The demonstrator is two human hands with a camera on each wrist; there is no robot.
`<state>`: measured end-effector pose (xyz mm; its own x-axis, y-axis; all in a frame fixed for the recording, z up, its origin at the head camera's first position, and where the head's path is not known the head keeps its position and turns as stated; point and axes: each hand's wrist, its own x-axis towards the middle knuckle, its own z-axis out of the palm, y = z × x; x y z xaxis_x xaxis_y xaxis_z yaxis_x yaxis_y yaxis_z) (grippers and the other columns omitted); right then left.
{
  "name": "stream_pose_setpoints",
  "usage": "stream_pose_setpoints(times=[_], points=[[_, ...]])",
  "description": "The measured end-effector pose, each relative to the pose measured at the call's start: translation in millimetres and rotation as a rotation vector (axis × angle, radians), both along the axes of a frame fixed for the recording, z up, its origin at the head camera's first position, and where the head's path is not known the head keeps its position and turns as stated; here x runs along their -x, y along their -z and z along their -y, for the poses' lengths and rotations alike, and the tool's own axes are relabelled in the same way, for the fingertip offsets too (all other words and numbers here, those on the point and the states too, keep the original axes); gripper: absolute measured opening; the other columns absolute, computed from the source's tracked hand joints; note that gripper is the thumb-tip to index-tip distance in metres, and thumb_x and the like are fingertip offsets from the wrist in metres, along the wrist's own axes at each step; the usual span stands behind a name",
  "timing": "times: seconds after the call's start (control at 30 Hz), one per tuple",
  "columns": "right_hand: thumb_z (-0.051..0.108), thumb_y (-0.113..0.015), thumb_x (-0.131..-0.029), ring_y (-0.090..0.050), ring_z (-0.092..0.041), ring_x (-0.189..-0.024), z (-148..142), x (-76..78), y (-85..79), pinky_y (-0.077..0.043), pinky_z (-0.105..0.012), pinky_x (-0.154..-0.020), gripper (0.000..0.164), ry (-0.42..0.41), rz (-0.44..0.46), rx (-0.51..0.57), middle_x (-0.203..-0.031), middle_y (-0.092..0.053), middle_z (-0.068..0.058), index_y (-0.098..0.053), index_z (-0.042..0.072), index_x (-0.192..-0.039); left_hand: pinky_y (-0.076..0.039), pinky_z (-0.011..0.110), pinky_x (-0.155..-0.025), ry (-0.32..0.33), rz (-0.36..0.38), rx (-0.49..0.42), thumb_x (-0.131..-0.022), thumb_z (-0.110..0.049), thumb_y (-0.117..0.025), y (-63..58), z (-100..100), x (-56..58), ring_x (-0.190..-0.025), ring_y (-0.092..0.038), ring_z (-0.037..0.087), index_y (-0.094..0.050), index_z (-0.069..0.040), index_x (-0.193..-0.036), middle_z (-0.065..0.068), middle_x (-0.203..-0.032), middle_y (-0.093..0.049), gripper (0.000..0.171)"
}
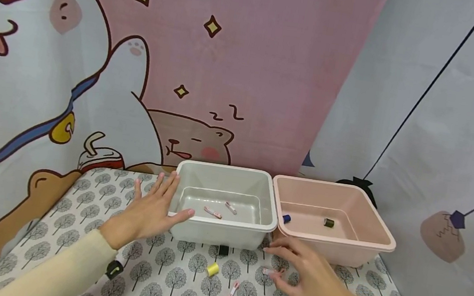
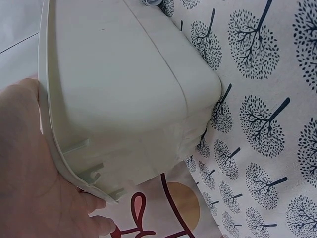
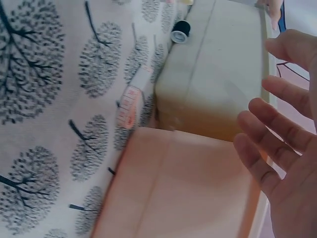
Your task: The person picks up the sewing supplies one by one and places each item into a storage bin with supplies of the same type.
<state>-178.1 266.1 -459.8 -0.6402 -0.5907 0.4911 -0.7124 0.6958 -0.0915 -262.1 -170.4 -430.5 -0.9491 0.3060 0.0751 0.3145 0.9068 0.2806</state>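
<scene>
My left hand rests with spread fingers on the left front corner of the white bin, its palm against the rim in the left wrist view. My right hand hovers in front of the pink bin, fingers loosely bent and holding nothing in the right wrist view. Below it, a pink-and-white folded strip, like a measuring tape, lies on the cloth. Two similar strips lie in the white bin. The pink bin holds a blue thread spool and a dark green spool.
On the tree-patterned cloth are a black spool against the white bin's front, a yellow spool and another pink-and-white strip. The bins stand side by side before a printed curtain.
</scene>
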Motion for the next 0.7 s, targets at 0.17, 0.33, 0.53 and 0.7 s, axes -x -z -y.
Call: stream_pose_setpoints(times=[0.17,0.33,0.53,0.7], points=[[0.037,-0.099,-0.090,-0.077,-0.016,-0.131,-2.2,0.5,10.9,-0.070,-0.048,-0.104,0.053,0.037,0.032,-0.035,-0.144,-0.078,0.009,-0.083,0.030,-0.140,0.019,0.088,-0.133,-0.001,-0.003,0.005,-0.110,-0.093,-0.035,0.4,0.2,0.1,-0.184,0.002,0.044,-0.003,-0.010,-0.187,0.008,-0.197,0.002,0.117],[0.040,-0.098,-0.092,-0.077,-0.015,-0.127,-5.2,4.1,21.2,-0.072,-0.047,-0.101,0.051,0.062,0.072,-0.059,-0.141,-0.077,0.010,-0.083,0.030,-0.140,0.018,0.088,-0.133,-0.002,-0.003,0.009,-0.110,-0.092,-0.034,0.8,0.4,0.2,-0.184,0.002,0.044,-0.003,-0.010,-0.187,0.008,-0.197,0.003,0.117],[0.044,-0.098,-0.092,-0.077,-0.016,-0.128,-8.6,8.6,30.1,-0.071,-0.050,-0.104,0.051,0.079,0.111,-0.078,-0.140,-0.078,0.010,-0.084,0.030,-0.139,0.020,0.088,-0.133,-0.002,0.001,0.008,-0.110,-0.092,-0.035,0.7,0.2,0.1,-0.184,0.002,0.044,-0.003,-0.010,-0.187,0.008,-0.197,0.003,0.117],[0.047,-0.098,-0.091,-0.078,-0.022,-0.128,-12.0,11.9,35.7,-0.070,-0.056,-0.104,0.057,0.075,0.114,-0.095,-0.141,-0.080,0.003,-0.083,0.027,-0.142,0.020,0.087,-0.133,-0.001,0.001,0.010,-0.109,-0.093,-0.035,0.8,0.0,1.5,-0.184,0.002,0.044,-0.003,-0.010,-0.187,0.008,-0.197,0.003,0.118]])
